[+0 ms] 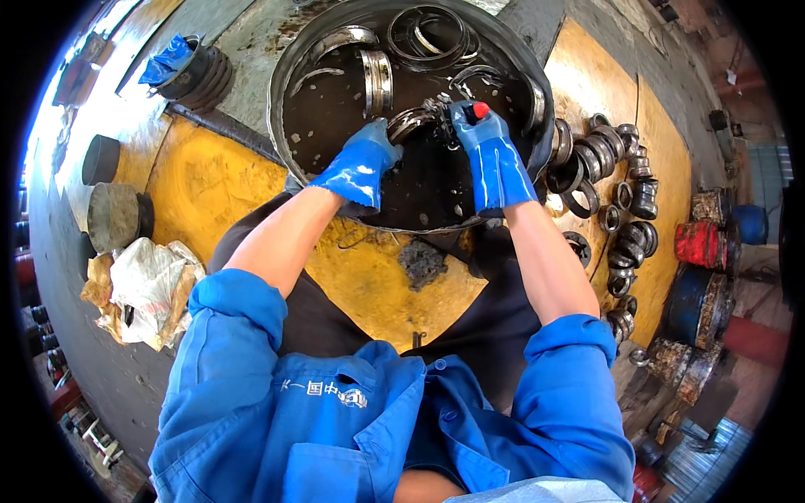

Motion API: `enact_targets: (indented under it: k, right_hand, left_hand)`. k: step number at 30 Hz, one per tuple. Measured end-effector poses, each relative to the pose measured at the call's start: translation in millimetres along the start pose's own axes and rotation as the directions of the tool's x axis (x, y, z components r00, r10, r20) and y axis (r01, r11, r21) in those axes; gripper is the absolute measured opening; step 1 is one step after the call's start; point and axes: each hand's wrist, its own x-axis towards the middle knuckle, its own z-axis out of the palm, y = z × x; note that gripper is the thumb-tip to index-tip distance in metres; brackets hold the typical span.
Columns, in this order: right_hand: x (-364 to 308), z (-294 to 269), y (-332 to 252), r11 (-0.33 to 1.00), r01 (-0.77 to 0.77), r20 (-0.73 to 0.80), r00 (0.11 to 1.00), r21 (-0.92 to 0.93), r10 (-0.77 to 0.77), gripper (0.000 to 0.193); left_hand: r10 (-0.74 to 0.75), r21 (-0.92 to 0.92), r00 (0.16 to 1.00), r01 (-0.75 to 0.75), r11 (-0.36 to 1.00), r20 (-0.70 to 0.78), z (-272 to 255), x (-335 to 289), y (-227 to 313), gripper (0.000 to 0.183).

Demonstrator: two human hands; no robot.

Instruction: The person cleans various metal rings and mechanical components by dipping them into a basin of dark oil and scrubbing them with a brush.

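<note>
A wide round tub (281, 138) of dark liquid stands in front of me, with metal rings in it. My left hand (366, 159), in a wet blue rubber glove, is closed on the near edge of a shiny metal ring (408, 124) just over the liquid. My right hand (485, 138), gloved alike, grips a red-ended brush (480, 110); its dark wet head is against the ring's right side. Behind my left hand a broad metal ring (377, 82) stands on edge. Thinner rings (428, 38) lie at the tub's far side.
Many dark metal rings (599, 155) sit on the yellow board to the right. Stained drums and cans (700, 243) line the far right. At the left are a white sack (151, 285), round containers (113, 214) and a stack of dark rings (197, 80) with blue gloves on top.
</note>
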Motion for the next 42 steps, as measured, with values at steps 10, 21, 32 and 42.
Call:
enact_targets:
  k: [10, 21, 32, 42]
  right_hand:
    - [-65, 5, -79, 0.912, 0.409, 0.061, 0.911, -0.011, -0.408, 0.016]
    - [-7, -6, -40, 0.983, 0.156, 0.055, 0.985, 0.097, -0.162, 0.021]
    - [-66, -10, -66, 0.831, 0.552, 0.16, 0.828, -0.064, -0.537, 0.019]
    - [-38, -19, -90, 0.987, -0.061, -0.018, 0.998, 0.151, 0.064, 0.022]
  left_hand:
    - [0.273, -0.107, 0.962, -0.273, 0.956, -0.016, 10, 30, -15, 0.044]
    - [0.125, -0.308, 0.992, -0.126, 0.943, -0.023, 29, 14, -38, 0.05]
    - [0.358, -0.374, 0.924, -0.287, 0.882, 0.135, -20, -13, -9, 0.042]
    - [0.542, 0.005, 0.837, -0.543, 0.84, -0.077, -28, -43, -22, 0.036]
